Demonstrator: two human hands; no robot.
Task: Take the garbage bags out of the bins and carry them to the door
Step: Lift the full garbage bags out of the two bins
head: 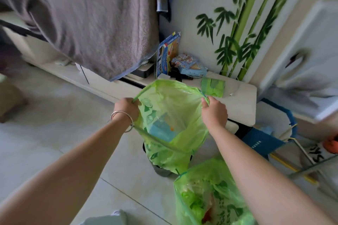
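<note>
**Both hands on the rim of the green bag**

The left hand (128, 107) is closed on the drawstring edge of a green garbage bag (170, 124), and the right hand (214, 109) grips the opposite side of the same rim, so the mouth is pulled wide open between them. A silver bangle (121, 120) sits on the left wrist. Inside the bag there is something pale blue and a few clear scraps; the plastic blurs the rest. The lower part of the bag hangs down over a dark bin (161, 170) standing on the pale tiled floor (54, 133). Whether the bottom of the bag is still inside the bin I cannot tell, since the bag covers the rim.

A second green bag (204, 197), full and open-topped, stands on the floor just beside the bin, under the right forearm. Behind the bags runs a low white cabinet (243, 97) with a folded stack of green liners (213, 87) and some colourful boxes (184, 62) on it. A grey towel (91, 14) hangs above it, and a blue bag (261, 144) sits to the right.
</note>
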